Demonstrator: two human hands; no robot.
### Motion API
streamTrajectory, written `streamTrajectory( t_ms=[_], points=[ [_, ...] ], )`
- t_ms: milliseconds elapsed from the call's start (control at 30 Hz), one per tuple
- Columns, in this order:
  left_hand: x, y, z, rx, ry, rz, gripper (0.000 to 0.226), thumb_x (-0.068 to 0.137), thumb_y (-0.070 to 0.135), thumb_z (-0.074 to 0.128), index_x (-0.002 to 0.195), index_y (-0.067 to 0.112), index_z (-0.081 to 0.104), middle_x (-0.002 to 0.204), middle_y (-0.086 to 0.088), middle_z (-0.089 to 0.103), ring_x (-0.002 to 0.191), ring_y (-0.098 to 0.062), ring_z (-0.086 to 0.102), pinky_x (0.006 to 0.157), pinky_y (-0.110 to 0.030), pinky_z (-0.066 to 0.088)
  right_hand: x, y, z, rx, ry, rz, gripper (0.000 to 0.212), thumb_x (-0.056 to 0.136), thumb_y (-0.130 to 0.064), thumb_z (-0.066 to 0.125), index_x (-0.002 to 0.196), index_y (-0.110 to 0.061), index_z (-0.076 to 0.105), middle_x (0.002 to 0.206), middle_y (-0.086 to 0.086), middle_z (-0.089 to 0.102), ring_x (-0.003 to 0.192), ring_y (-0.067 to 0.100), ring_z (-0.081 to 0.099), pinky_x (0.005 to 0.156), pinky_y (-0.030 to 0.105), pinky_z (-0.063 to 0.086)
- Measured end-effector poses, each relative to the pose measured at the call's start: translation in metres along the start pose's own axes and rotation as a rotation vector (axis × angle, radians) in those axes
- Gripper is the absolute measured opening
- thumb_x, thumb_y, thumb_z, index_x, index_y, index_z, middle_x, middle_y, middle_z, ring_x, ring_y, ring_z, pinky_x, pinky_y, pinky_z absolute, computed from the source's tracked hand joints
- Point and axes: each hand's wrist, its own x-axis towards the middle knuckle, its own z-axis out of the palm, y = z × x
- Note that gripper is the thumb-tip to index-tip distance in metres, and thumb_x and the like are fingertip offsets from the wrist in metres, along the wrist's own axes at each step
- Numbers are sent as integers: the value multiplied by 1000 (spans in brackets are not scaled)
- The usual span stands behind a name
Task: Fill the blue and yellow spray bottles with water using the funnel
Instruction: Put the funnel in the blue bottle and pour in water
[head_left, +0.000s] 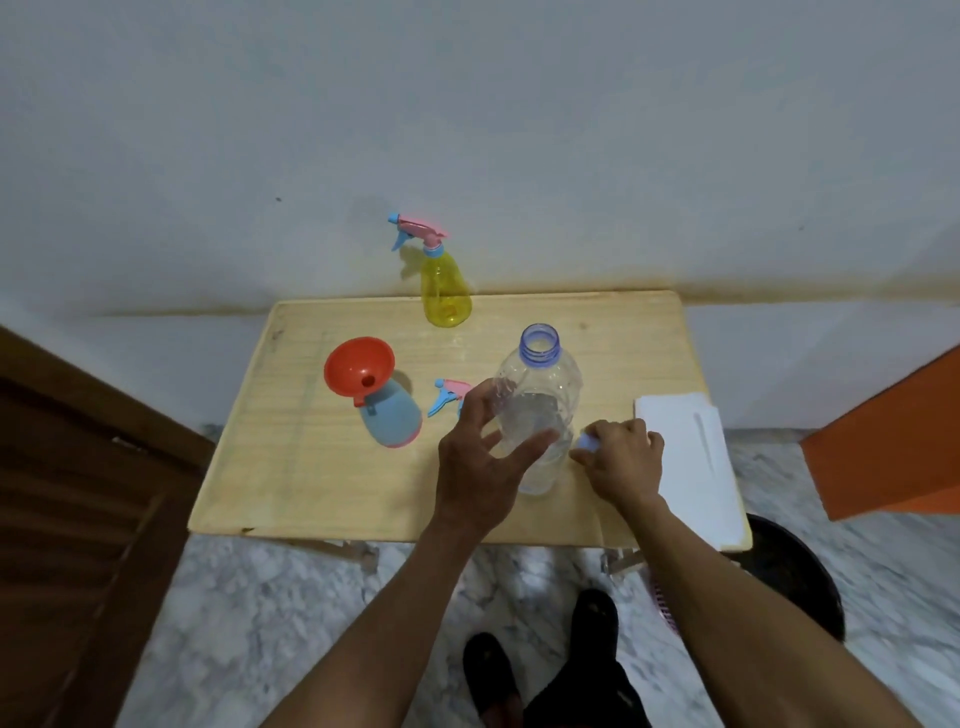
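Reaching left hand (480, 457), fingers spread, beside water bottle (540, 410); right hand (621, 457) pinching cap (588, 442).

Both bare forearms reach forward from the near edge. The left hand (480, 457) is spread, fingers loosely splayed, holding nothing. The right hand (621, 457) is curled, knuckles up, pinching something small.
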Motion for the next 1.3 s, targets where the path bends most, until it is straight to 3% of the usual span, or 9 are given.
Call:
streamTrajectory(
  t_ms=[367,500,667,767,933,1033,1100,1167,1300],
  points=[
    [0,-2,0,19,-2,-6,73,68,46,83,131,25,53,126,12,63,121,-11,59,94,-37,57,-4,4,-2,-8,2,3,38,90,-43,68,124,-26,67,124,0,70,123,28,49,100,44,32],
    [0,-1,-1,30,-2,10,76,67,49,82,133,25,53,127,14,63,119,-6,60,93,-31,56,-14,-9,-22,310,61,81,58,84,-23,73,139,-22,57,140,3,61,130,29,49,105,43,36],
    [2,-2,-4,21,-28,15,73,66,55,84,128,30,54,122,14,66,113,-6,64,95,-41,56,-55,-25,-58,834,-31,-94,96,67,-10,81,150,-30,38,151,-10,47,132,11,47,106,37,44],
    [2,0,-7,25,-53,24,69,65,50,85,123,31,55,116,14,68,108,-8,66,93,-43,56,-75,-48,-67,935,14,-204,105,63,-13,90,149,-39,35,144,-23,51,129,0,50,104,27,46],
    [4,10,-14,52,-131,14,69,57,47,86,118,39,55,110,17,68,104,-2,65,91,-35,56,-79,-83,-60,1007,180,-130,113,67,-24,90,152,-49,20,127,-24,61,111,7,68,88,34,59],
    [5,20,-22,100,-139,40,83,63,55,79,137,28,51,127,14,64,114,-4,62,97,-34,54,-70,-96,-54,995,250,-126,123,68,-27,92,156,-44,7,124,-21,58,107,5,67,83,15,53],
    [6,27,-31,102,-75,75,90,71,64,69,144,18,46,137,7,58,125,-4,56,103,-27,49,-62,-104,-51,1032,283,-137,125,66,-31,94,155,-40,7,132,-2,60,115,7,64,83,4,47],
    [8,34,-42,96,81,170,73,84,62,59,137,12,53,130,1,63,122,-4,58,100,-28,50,-52,-110,-49,1045,326,-159,123,61,-42,94,153,-39,13,137,9,60,122,16,62,87,4,46],
    [25,39,-77,204,513,232,32,88,41,62,111,19,65,100,5,69,94,-11,67,84,-37,56,-32,-113,-45,895,425,-243,116,59,-38,97,149,-31,25,125,2,66,108,19,67,82,21,52]
  ],
)
